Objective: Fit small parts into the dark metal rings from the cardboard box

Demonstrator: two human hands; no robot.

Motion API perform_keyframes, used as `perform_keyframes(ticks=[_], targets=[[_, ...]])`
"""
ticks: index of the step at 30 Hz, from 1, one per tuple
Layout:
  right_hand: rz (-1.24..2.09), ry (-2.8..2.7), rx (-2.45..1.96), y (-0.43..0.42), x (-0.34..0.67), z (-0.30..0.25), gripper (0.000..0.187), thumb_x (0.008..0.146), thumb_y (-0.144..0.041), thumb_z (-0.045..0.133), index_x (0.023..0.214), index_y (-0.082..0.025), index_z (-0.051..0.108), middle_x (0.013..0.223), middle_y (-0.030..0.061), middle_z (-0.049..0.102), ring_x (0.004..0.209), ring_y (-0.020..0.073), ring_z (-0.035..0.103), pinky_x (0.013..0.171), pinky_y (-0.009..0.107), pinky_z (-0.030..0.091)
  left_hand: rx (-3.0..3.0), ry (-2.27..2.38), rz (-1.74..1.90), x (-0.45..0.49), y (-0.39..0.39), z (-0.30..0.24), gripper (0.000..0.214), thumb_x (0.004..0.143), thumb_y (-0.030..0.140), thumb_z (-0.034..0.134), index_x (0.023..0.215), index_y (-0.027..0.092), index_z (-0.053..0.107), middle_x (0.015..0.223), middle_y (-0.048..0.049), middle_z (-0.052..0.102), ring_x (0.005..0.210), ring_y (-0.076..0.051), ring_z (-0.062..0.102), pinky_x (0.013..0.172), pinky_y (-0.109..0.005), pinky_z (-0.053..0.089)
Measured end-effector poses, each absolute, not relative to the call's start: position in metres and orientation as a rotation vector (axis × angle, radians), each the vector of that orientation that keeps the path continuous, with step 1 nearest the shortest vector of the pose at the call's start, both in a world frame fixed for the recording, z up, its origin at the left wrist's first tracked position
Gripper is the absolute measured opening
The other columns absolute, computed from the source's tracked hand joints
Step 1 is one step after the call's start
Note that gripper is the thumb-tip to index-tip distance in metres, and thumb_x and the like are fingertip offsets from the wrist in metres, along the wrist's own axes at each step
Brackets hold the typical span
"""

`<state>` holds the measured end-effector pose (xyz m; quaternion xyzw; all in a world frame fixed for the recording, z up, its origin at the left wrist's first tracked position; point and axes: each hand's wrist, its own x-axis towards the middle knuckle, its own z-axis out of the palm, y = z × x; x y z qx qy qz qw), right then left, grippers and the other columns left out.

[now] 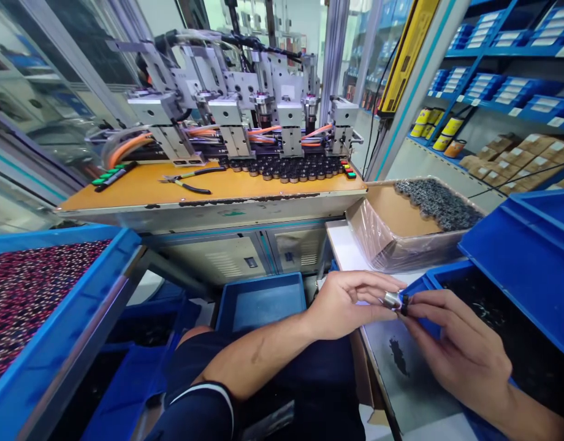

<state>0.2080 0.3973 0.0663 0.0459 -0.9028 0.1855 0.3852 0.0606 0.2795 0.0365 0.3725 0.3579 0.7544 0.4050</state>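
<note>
My left hand [350, 301] pinches a small silver metal cylinder [392, 300] between thumb and fingertips. My right hand [457, 346] meets it from the right, its fingertips on a small black part [405, 303] at the cylinder's end. Both hands hover over the corner of a blue bin [530, 343] holding dark small parts. Beyond them, a cardboard box [401, 226] lined with plastic is partly filled with dark round parts.
An orange-topped machine bench [208, 187] stands ahead with pliers [190, 182], rows of black parts [291, 166] and pneumatic heads [245, 104]. A blue tray of red and dark pieces [29, 294] lies left. An empty blue bin [261, 303] sits below. Shelves of boxes [507, 92] line the right.
</note>
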Motion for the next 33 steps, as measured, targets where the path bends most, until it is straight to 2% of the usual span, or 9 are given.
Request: perform_keyframes(ticks=[4,6,9,11,14,16,23,29,33], targets=[[0.464,-2.287,0.134,0.398,0.206,0.070,0.013,0.090,-0.007,0.062,0.096,-0.018,0.062,0.091,0.0048,0.064,0.078,0.0139,0.066,0.068,0.023,0.057,0.948,0.901,1.917,0.064,0.284,0.045,0.029,0.061,0.010,0.087,0.088,0.016,0.077,0.104,-0.0075,0.077,0.091,-0.013,0.073,0.083,-0.021,0.058],[0.464,-2.298,0.159,0.399,0.205,0.071,0.014,0.091,-0.006,0.060,0.099,-0.018,0.061,0.094,0.0057,0.064,0.082,0.0143,0.067,0.071,0.023,0.058,0.932,0.923,1.908,0.064,0.284,0.047,0.035,0.060,0.011,0.088,0.093,0.016,0.076,0.098,-0.0064,0.078,0.087,-0.013,0.074,0.083,-0.022,0.059],[0.413,-2.314,0.187,0.401,0.207,0.072,0.016,0.092,-0.006,0.059,0.102,-0.017,0.061,0.098,0.0069,0.064,0.087,0.0149,0.068,0.074,0.023,0.058,0.916,0.960,1.862,0.063,0.282,0.049,0.039,0.058,0.013,0.089,0.094,0.014,0.075,0.104,-0.0081,0.078,0.087,-0.014,0.075,0.087,-0.026,0.059],[0.360,-2.311,0.203,0.401,0.208,0.072,0.015,0.093,-0.007,0.059,0.102,-0.017,0.062,0.098,0.0067,0.065,0.087,0.0150,0.068,0.073,0.023,0.058,0.915,0.996,1.809,0.061,0.280,0.049,0.038,0.059,0.016,0.089,0.094,0.013,0.075,0.106,-0.0099,0.077,0.090,-0.017,0.075,0.090,-0.030,0.059],[0.348,-2.283,0.194,0.400,0.209,0.075,0.015,0.092,-0.008,0.061,0.102,-0.019,0.062,0.094,0.0048,0.068,0.084,0.0150,0.070,0.071,0.023,0.059,0.920,1.027,1.777,0.060,0.278,0.050,0.049,0.057,0.018,0.091,0.103,0.013,0.073,0.101,-0.0099,0.078,0.090,-0.019,0.075,0.090,-0.032,0.060],[0.351,-2.262,0.172,0.400,0.209,0.076,0.018,0.091,-0.010,0.063,0.106,-0.019,0.062,0.092,0.0045,0.068,0.083,0.0160,0.070,0.072,0.024,0.059,0.926,1.032,1.785,0.061,0.277,0.050,0.052,0.055,0.019,0.091,0.103,0.014,0.073,0.100,-0.0095,0.078,0.089,-0.019,0.075,0.088,-0.032,0.060],[0.237,-2.291,0.240,0.401,0.211,0.075,0.043,0.092,-0.007,0.060,0.131,-0.025,0.056,0.099,0.0064,0.064,0.080,0.0156,0.066,0.067,0.024,0.057,0.882,1.034,1.797,0.065,0.272,0.052,0.038,0.055,0.015,0.090,0.090,0.015,0.076,0.099,-0.0068,0.078,0.089,-0.018,0.075,0.091,-0.032,0.060],[0.152,-2.294,0.260,0.403,0.215,0.070,0.036,0.092,-0.013,0.064,0.127,-0.020,0.059,0.099,0.0076,0.064,0.078,0.0169,0.066,0.065,0.027,0.056,0.725,0.972,1.753,0.067,0.267,0.051,0.043,0.049,0.012,0.092,0.088,0.014,0.076,0.082,-0.0032,0.078,0.077,-0.015,0.075,0.083,-0.029,0.061],[0.095,-2.290,0.281,0.403,0.216,0.067,0.042,0.089,-0.010,0.066,0.129,-0.021,0.058,0.100,0.0069,0.065,0.079,0.0171,0.066,0.065,0.026,0.056,0.689,0.968,1.739,0.067,0.265,0.051,0.043,0.048,0.012,0.093,0.088,0.014,0.076,0.079,-0.0020,0.077,0.073,-0.012,0.074,0.081,-0.026,0.060]])
